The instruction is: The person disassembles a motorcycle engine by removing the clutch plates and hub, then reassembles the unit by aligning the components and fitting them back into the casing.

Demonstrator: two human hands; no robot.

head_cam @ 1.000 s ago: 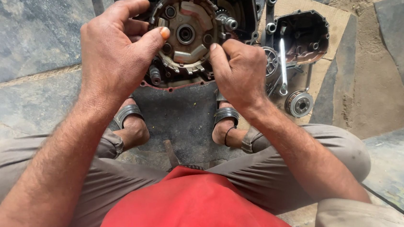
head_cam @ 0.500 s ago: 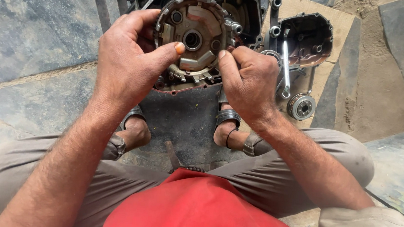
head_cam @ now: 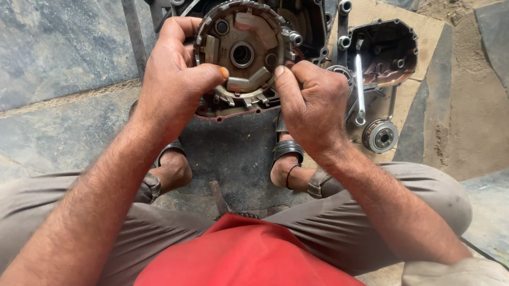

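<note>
Stone floor (head_cam: 43, 54) carries the open engine case (head_cam: 312, 20); against it the clutch hub (head_cam: 240, 54) sits higher in view than before, left hand (head_cam: 171, 85) and right hand (head_cam: 312, 102) both pinching its toothed rim, wrench (head_cam: 360, 88) alongside.

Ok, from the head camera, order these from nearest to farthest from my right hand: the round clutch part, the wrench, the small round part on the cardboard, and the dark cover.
1. Round clutch part, in the right hand's grip
2. Wrench, just right
3. Small round part, right, lower
4. Dark cover, upper right
</note>
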